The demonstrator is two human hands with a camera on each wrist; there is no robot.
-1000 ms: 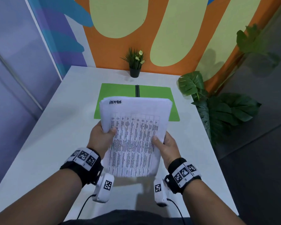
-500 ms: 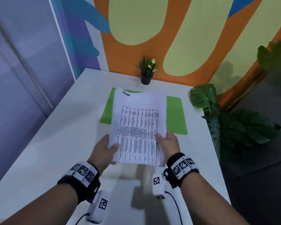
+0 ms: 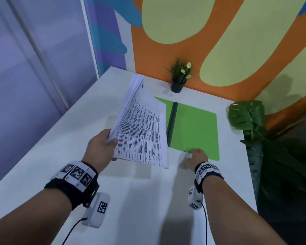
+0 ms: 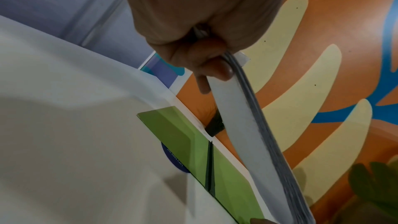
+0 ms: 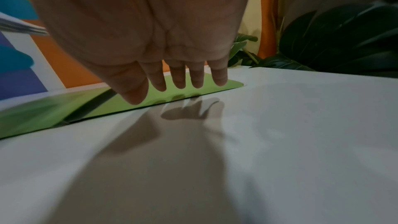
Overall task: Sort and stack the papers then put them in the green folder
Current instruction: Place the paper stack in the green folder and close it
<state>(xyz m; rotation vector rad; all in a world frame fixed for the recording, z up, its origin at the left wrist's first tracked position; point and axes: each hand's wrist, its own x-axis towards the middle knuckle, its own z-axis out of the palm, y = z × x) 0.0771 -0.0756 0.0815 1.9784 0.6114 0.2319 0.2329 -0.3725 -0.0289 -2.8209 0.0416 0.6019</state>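
Right hand [image 3: 194, 156] let go of our papers [image 3: 141, 128]; now flat-fingered just above green folder [image 3: 196, 128] near edge. Left hand [image 3: 101, 147] alone grips the stack, tilted.

A green folder [image 3: 196, 128] lies open and flat on a white table [image 3: 64, 149]. Its right half is bare, so a hand can come down onto it from above or from the near edge. The right hand [image 3: 194, 156], fingers straight, hovers at that near edge. Above the folder's left half, a paper stack [image 3: 141, 131] held by the left hand [image 3: 101, 147] tilts up and blocks the way. Behind the folder stands a small potted plant [image 3: 179, 76] against the wall; right of it, large leaves [image 3: 245, 117] border the table.
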